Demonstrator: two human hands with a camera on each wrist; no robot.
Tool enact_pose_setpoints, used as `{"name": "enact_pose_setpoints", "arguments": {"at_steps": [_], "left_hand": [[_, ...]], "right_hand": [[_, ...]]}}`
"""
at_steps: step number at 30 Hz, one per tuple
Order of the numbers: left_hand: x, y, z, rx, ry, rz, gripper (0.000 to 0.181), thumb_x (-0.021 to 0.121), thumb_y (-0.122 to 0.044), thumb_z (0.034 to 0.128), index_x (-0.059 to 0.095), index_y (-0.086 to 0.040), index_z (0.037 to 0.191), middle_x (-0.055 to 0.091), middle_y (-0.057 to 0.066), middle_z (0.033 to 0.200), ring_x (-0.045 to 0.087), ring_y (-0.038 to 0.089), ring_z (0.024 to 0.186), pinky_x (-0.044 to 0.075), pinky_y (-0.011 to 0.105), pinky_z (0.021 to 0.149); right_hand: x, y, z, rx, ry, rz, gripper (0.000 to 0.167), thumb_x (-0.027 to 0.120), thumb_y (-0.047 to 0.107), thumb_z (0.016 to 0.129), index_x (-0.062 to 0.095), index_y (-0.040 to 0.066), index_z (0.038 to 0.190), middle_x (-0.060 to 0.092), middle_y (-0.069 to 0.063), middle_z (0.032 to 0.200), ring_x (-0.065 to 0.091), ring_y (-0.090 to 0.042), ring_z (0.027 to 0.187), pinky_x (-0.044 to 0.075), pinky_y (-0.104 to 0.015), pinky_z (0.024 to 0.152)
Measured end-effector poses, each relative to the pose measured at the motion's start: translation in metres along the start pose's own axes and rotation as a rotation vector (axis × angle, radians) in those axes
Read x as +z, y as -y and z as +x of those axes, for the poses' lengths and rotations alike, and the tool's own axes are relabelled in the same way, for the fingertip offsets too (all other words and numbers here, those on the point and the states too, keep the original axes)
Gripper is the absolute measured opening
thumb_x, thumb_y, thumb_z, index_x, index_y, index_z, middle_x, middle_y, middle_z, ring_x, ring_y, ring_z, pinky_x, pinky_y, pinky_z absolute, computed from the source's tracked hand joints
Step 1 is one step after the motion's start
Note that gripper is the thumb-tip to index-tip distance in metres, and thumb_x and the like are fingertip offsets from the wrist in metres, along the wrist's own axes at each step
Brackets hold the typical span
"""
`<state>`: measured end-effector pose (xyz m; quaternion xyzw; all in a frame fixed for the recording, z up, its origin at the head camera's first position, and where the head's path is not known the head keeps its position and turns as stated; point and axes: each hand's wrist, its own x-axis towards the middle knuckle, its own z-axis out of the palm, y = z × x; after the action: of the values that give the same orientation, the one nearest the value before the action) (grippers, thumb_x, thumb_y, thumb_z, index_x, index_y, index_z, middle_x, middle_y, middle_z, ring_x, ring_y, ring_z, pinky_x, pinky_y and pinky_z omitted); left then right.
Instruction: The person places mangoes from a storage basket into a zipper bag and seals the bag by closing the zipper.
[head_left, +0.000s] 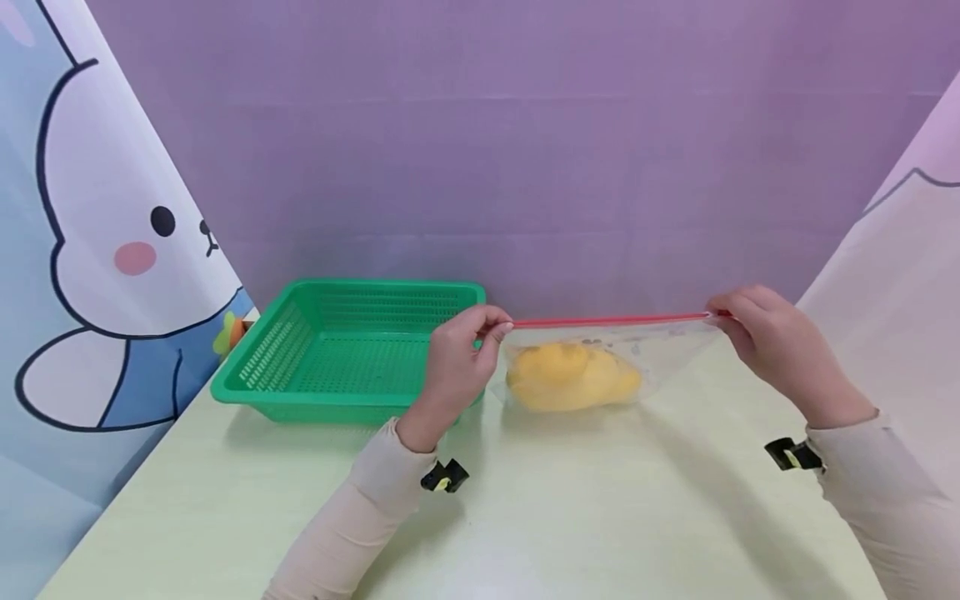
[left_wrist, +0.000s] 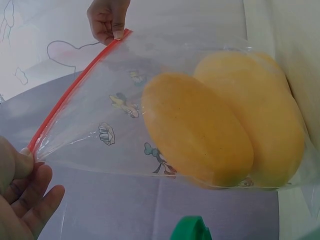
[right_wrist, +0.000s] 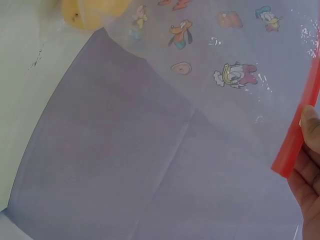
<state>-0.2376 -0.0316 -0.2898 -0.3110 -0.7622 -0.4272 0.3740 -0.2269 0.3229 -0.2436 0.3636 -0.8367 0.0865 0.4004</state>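
Observation:
A clear zip bag [head_left: 671, 350] with printed cartoon figures hangs from its red zip edge [head_left: 607, 320], which is stretched nearly level between both hands. Inside lie yellow mangoes [head_left: 570, 377], bunched toward the bag's left side in the head view. My left hand [head_left: 467, 358] pinches one end of the red edge between thumb and finger. At the other end, my right hand [head_left: 776, 342] pinches the edge's tip. From the left wrist, one mango [left_wrist: 197, 130] shows in front and overlaps the fruit behind it. Whether the zip is sealed cannot be made out.
A green plastic basket [head_left: 360, 358] with slotted walls stands on the pale table [head_left: 555, 517], left of the bag. Behind its left corner is a small orange and green object [head_left: 228, 333]. A purple cloth [head_left: 480, 167] hangs at the back, with printed cloths at both sides.

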Motion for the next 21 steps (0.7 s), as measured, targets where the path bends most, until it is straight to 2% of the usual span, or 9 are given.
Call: {"name": "enact_pose_setpoints", "arguments": {"at_steps": [8,21], "left_hand": [[-0.001,0.001,-0.001,-0.004,-0.003,0.007,0.005,0.063,-0.007,0.0895,0.066,-0.005,0.087,0.066,0.005,0.080,0.060,0.011,0.070,0.050,0.021,0.065],[-0.001,-0.001,-0.001,-0.011,0.005,0.006,0.005,0.063,-0.007,0.0897,0.066,-0.004,0.086,0.066,0.005,0.079,0.060,0.011,0.069,0.050,0.021,0.064]], "right_hand": [[-0.001,-0.005,-0.002,-0.041,-0.026,-0.013,0.049,0.039,0.036,0.101,0.063,-0.004,0.086,0.061,-0.011,0.079,0.053,-0.024,0.071,0.040,-0.028,0.067],[-0.007,-0.013,-0.012,-0.007,-0.013,-0.016,0.052,0.037,0.040,0.100,0.063,-0.004,0.089,0.060,-0.011,0.079,0.051,-0.024,0.072,0.039,-0.028,0.068]]}}
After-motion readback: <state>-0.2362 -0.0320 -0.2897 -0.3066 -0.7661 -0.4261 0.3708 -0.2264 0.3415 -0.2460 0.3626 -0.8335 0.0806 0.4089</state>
